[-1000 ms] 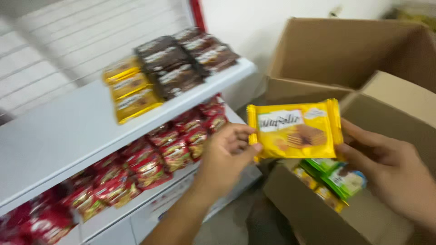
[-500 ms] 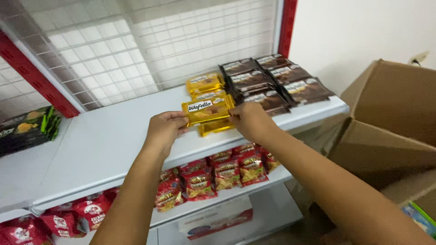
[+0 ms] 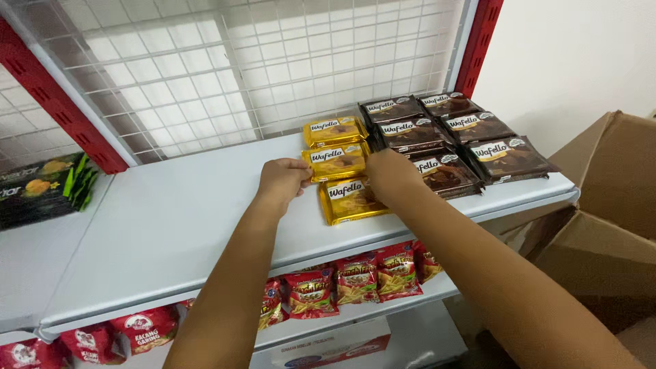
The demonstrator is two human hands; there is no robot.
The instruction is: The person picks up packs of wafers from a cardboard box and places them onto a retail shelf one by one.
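A yellow wafer pack (image 3: 338,160) lies flat on the white shelf (image 3: 171,219), the middle one of a row of three yellow packs running from the wire grid back (image 3: 205,75) toward the shelf's front edge. The left hand (image 3: 281,181) has its fingers curled onto the pack's left edge, and the right hand (image 3: 391,174) covers its right edge, though whether those fingers actually pinch the wrapper is hard to tell from this angle. The front yellow pack (image 3: 348,200) sits just behind the shelf lip, partly under the right wrist; the rear yellow pack (image 3: 333,130) lies close to the grid. Just beside the row on the right, touching or nearly so, lie dark brown wafer packs (image 3: 465,140) in overlapping rows reaching the shelf's right end. To the left the shelf surface is bare up to a dark green box (image 3: 41,188) well apart. Below, red snack bags (image 3: 355,277) line the lower shelf, and a cardboard box (image 3: 608,205) stands at the right
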